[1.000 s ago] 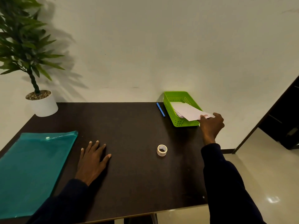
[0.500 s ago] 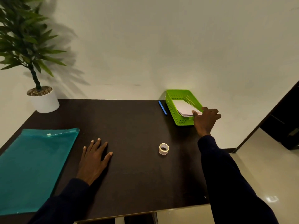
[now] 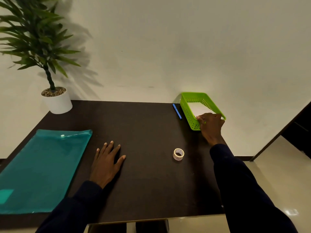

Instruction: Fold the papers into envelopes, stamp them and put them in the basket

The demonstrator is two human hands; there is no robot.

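Dark table (image 3: 151, 128), basket (image 3: 187, 113) lengthwise toward wall (image 3: 168, 47), envelope (image 3: 198, 108) inside

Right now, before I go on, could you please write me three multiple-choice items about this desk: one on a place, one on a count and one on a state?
1. Where does the slim blue pen lie?
A) inside the green perforated plastic basket
B) on the dark table, just left of that basket
C) on the floor

2. How many rolls of clear tape are on the table?
A) one
B) two
C) three

3. How is the left hand?
A) gripping the pen
B) curled into a fist
C) flat on the table, fingers spread

Answers:
1. B, since the pen lies on the tabletop beside the basket's left wall.
2. A, since only one roll shows.
3. C, since its palm is down, fingers straight, holding nothing.
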